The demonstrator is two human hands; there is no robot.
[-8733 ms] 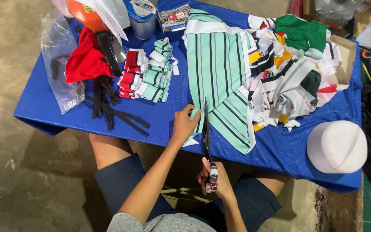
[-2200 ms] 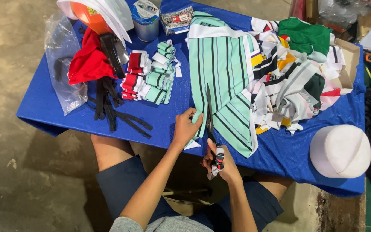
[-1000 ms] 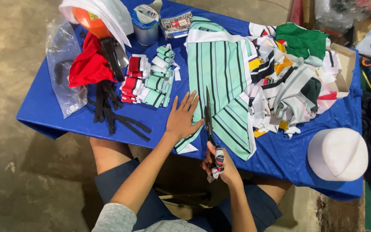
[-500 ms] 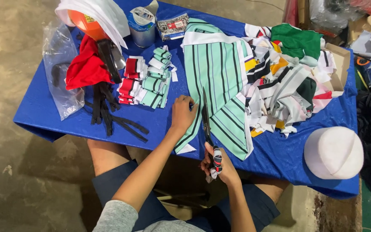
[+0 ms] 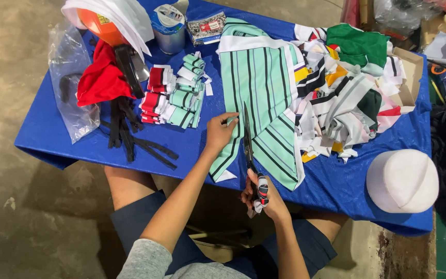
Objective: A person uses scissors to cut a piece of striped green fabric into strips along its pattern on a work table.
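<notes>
The striped green cloth (image 5: 261, 93) lies flat in the middle of the table (image 5: 52, 142), and its lower end hangs over the near edge. It looks soft, thin and light, so it will likely bend and slide if nobody holds it down. The left hand (image 5: 220, 132) pinches the left edge of the cloth, with its fingers (image 5: 229, 120) closed on a small bit of it. That edge seems a good place to hold, close to the cut, so the cloth stays tight.

The right hand (image 5: 259, 194) is just off the near edge of the table. Its fingers are wrapped around the handles of the scissors (image 5: 249, 147). The long blades point up along the cloth and look nearly closed, though that is hard to tell.

To the left of the cloth sit small folded striped pieces (image 5: 179, 95) and black strips (image 5: 130, 134). To the right is a big pile of scraps (image 5: 344, 98), touching the cloth. A white cap (image 5: 402, 181) sits at the near right corner. The blue cover shows some open room near the left edge, and a little between the cloth and the cap.
</notes>
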